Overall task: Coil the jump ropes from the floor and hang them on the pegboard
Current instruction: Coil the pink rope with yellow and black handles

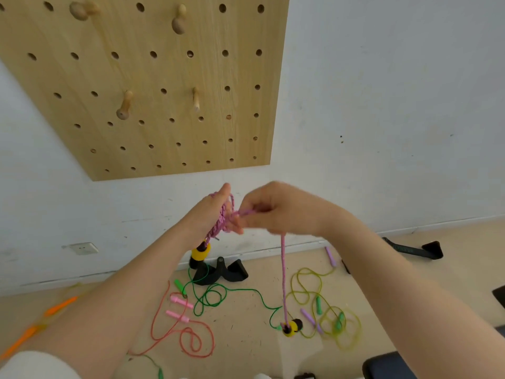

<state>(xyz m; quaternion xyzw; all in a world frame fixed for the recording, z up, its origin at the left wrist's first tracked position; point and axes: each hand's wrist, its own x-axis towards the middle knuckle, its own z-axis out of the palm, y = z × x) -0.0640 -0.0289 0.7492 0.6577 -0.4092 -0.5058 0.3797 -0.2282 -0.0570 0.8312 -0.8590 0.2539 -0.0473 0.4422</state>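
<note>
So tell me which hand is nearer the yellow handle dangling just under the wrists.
Left. The left hand, wrapped in pink rope, sits directly above that yellow handle; the right hand is off to its right, pinching the rope.

The pegboard point(164, 105) runs off the top and left edges. The orange rope point(41, 321) at lower left is blurred and partly hidden behind the left forearm. The right hand point(278, 209) hides where its fingers meet the purple rope point(284, 269). A dark object point(388, 365) is cut by the bottom edge.
</note>
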